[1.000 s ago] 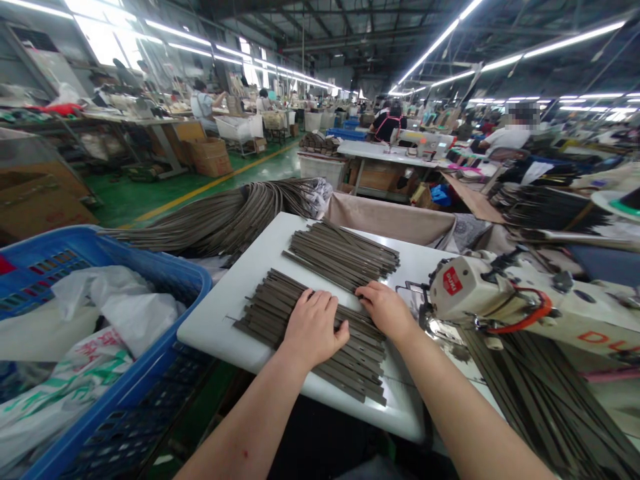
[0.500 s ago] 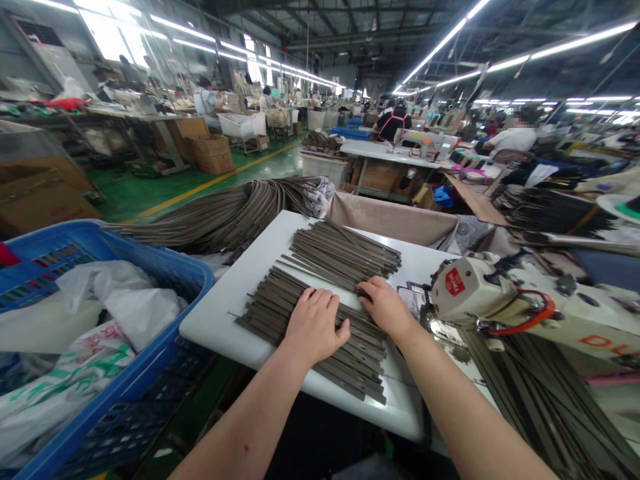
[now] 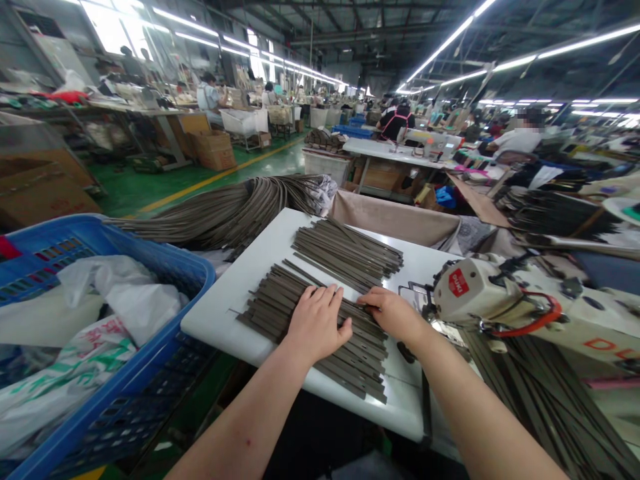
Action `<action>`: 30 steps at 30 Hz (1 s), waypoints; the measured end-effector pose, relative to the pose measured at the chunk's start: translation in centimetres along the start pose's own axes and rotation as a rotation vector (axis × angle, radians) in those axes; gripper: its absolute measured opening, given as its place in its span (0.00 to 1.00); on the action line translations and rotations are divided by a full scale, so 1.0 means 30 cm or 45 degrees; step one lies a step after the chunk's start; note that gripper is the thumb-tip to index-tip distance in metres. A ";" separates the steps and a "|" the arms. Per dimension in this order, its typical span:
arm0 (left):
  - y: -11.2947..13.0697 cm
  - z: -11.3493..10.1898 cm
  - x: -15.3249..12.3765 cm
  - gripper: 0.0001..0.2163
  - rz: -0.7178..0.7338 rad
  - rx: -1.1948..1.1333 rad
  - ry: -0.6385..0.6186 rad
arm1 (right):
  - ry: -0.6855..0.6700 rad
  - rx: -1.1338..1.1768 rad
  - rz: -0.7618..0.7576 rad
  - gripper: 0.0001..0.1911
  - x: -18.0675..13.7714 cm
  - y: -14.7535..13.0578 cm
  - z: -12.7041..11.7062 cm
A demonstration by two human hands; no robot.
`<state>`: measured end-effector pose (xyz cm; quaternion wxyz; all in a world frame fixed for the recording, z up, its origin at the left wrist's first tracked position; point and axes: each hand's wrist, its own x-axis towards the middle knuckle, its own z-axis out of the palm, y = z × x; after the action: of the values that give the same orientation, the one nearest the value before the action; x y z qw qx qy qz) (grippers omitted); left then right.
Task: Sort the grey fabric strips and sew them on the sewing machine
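Note:
My left hand (image 3: 320, 319) lies flat on the near pile of dark grey-brown strips (image 3: 350, 367), fingers stretched over them and thumb apart. At the right end of this pile, my right hand (image 3: 395, 312) pinches the end of a narrow strip (image 3: 300, 272), which runs along the pile's far edge; its middle passes behind my left fingers. A second pile of like strips (image 3: 345, 250) lies just beyond, with a narrow gap of white tabletop (image 3: 220, 313) between the two. The fingertips of my right hand are partly hidden.
A sewing machine (image 3: 480, 287) stands at the right, with long strips (image 3: 545, 393) hanging below it. At the left is a blue basket (image 3: 200, 273) holding plastic bags (image 3: 125, 287). A long bundle of strips (image 3: 225, 210) and a fabric-lined bin (image 3: 395, 217) lie beyond the table.
My right hand has moved slightly towards me, bringing the strip from the gap between the piles to the near pile's far edge. My left hand stays on the near pile.

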<state>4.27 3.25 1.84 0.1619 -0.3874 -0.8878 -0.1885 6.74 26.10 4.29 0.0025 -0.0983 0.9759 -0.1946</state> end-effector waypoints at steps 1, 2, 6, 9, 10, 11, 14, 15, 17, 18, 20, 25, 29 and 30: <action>0.001 -0.003 0.002 0.23 -0.004 -0.001 -0.008 | -0.016 0.036 0.004 0.20 -0.003 -0.005 -0.002; 0.002 -0.007 0.004 0.21 -0.011 -0.002 -0.016 | -0.019 0.070 0.005 0.18 -0.007 -0.014 -0.004; -0.001 -0.014 0.005 0.17 0.004 0.004 -0.018 | -0.049 0.143 -0.035 0.20 -0.041 -0.091 -0.011; -0.006 -0.012 0.002 0.14 0.030 0.012 -0.023 | -0.180 0.117 -0.027 0.50 -0.079 -0.165 -0.006; -0.007 -0.011 0.001 0.14 0.029 0.011 -0.029 | -0.224 0.088 -0.007 0.58 -0.090 -0.188 -0.001; -0.008 -0.009 0.000 0.14 0.026 0.009 -0.034 | -0.259 0.049 0.015 0.65 -0.099 -0.209 0.007; -0.009 -0.001 -0.002 0.17 0.012 0.005 -0.030 | -0.285 -0.080 0.081 0.75 -0.113 -0.263 0.035; -0.009 0.001 -0.003 0.18 0.004 0.004 -0.024 | -0.272 -0.114 0.099 0.76 -0.113 -0.278 0.044; -0.009 0.007 -0.006 0.19 -0.008 -0.005 -0.018 | -0.253 -0.159 0.134 0.78 -0.110 -0.300 0.055; -0.009 0.009 -0.007 0.18 -0.011 -0.010 -0.021 | -0.258 -0.170 0.153 0.78 -0.107 -0.309 0.056; -0.010 0.013 -0.008 0.17 -0.010 -0.021 -0.029 | -0.309 -0.177 0.189 0.78 -0.101 -0.321 0.051; -0.013 0.016 -0.004 0.19 0.005 -0.027 -0.040 | -0.435 -0.231 0.243 0.83 -0.090 -0.342 0.044; -0.010 0.016 -0.008 0.19 0.006 -0.035 0.042 | -0.395 -0.287 0.251 0.81 -0.093 -0.352 0.050; -0.008 0.016 -0.013 0.20 0.009 -0.030 0.100 | -0.390 -0.286 0.251 0.80 -0.096 -0.352 0.048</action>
<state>4.28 3.08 1.21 0.1926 -0.3845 -0.8772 -0.2134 11.63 16.55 6.88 0.1587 -0.0305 0.9846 -0.0661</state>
